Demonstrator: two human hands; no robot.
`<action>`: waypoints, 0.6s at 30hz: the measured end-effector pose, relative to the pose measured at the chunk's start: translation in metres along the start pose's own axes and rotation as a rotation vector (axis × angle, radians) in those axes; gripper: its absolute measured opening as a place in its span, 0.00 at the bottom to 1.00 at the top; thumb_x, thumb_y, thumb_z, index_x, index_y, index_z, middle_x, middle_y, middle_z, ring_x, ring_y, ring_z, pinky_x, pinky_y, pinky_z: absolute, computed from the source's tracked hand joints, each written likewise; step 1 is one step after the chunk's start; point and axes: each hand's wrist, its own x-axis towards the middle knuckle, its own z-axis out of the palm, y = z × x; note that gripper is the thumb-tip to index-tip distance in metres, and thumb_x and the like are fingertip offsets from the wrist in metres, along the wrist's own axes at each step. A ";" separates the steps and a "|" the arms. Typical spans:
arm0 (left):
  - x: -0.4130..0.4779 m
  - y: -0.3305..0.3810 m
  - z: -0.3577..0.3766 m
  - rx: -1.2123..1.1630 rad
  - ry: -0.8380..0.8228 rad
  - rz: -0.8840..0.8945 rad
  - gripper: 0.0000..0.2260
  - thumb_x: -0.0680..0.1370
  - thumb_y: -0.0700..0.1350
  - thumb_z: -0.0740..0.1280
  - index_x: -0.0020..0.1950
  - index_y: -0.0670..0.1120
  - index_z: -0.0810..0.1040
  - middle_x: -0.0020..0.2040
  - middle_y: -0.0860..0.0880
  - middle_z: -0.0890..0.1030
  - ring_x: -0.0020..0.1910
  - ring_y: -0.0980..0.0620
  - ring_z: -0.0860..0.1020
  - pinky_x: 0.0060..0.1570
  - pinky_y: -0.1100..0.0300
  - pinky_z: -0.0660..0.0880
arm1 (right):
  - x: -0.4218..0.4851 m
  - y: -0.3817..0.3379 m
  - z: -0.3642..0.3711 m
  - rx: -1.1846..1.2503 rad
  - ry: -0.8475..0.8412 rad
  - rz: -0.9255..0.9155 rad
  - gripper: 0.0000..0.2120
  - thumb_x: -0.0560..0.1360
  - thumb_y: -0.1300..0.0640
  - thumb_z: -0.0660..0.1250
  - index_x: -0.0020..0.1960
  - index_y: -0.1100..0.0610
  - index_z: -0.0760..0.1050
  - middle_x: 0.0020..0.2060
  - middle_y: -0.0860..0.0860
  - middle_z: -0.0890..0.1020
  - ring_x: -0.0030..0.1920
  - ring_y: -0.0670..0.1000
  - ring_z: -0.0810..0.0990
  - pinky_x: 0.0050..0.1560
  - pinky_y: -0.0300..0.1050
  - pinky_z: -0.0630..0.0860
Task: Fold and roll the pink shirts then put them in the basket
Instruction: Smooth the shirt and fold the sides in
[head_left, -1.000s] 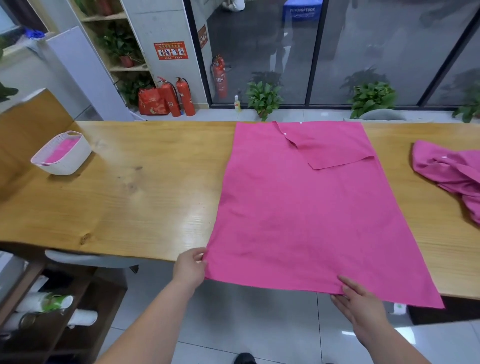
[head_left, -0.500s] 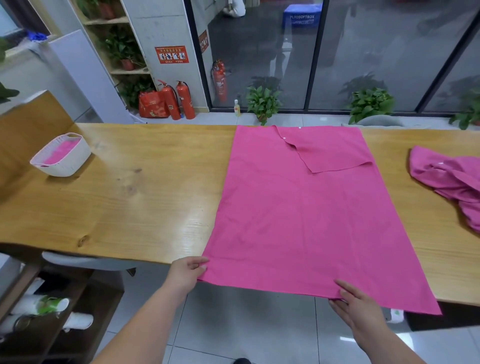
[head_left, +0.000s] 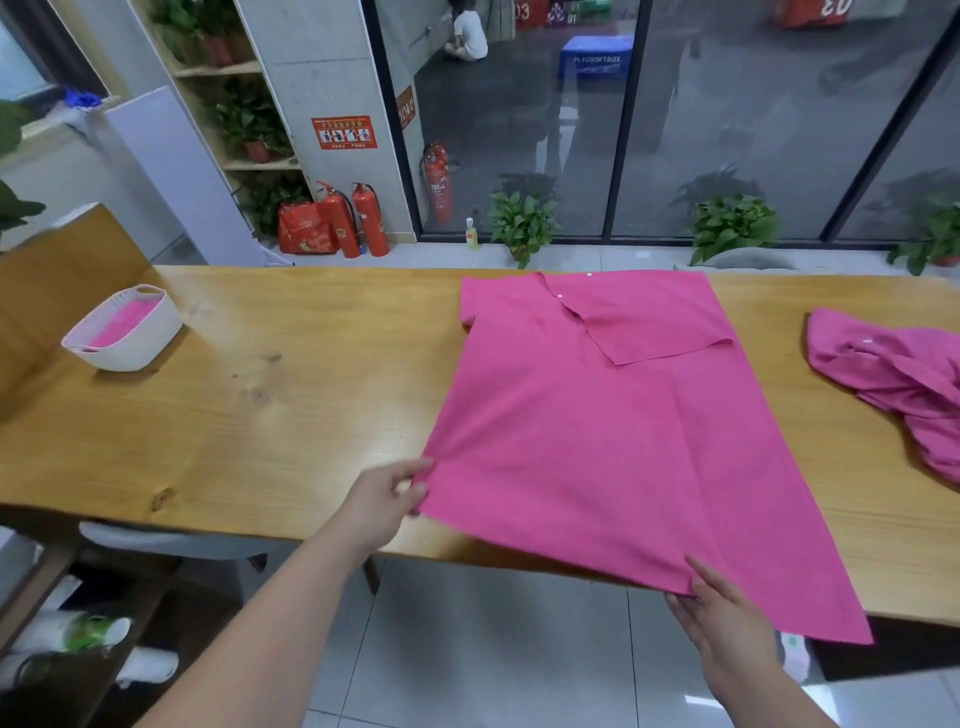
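We are lifting the near left corner of the pink shirt. A moment ago that corner hung over the counter's front edge; now our left hand is carrying it up over the wood, its fingers clamped on the cloth. Our right hand is staying at the hem; its fingers are lying fairly straight against the edge, and we cannot tell whether they are pinching it. We are reading this as the start of a lengthwise fold or the roll, so the folding is only partly done.

The shirt is lying spread on the counter, collar at the far side, one sleeve already turned in across the chest, the near right corner still hanging past the edge. A second shirt is waiting crumpled to the right. The basket, well apart on the left, is already showing pink cloth inside.
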 end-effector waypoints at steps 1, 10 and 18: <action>-0.005 -0.026 0.001 0.111 -0.043 -0.092 0.18 0.83 0.37 0.69 0.72 0.48 0.79 0.59 0.49 0.84 0.36 0.59 0.81 0.38 0.71 0.75 | 0.001 0.002 -0.001 -0.057 0.003 0.015 0.15 0.84 0.71 0.61 0.66 0.63 0.80 0.48 0.63 0.82 0.44 0.59 0.84 0.52 0.47 0.86; 0.005 0.001 0.004 -0.150 -0.025 0.018 0.19 0.82 0.37 0.70 0.72 0.51 0.80 0.61 0.55 0.85 0.39 0.54 0.81 0.40 0.62 0.75 | -0.002 0.006 0.005 -0.127 -0.027 0.007 0.13 0.84 0.70 0.62 0.63 0.62 0.81 0.49 0.63 0.84 0.47 0.62 0.84 0.44 0.45 0.86; -0.018 -0.078 0.000 0.261 -0.123 -0.200 0.17 0.81 0.35 0.68 0.69 0.44 0.81 0.56 0.50 0.85 0.46 0.48 0.87 0.48 0.53 0.85 | -0.006 0.010 0.002 -0.146 -0.055 0.047 0.15 0.84 0.72 0.61 0.66 0.64 0.80 0.53 0.64 0.83 0.47 0.61 0.83 0.58 0.53 0.83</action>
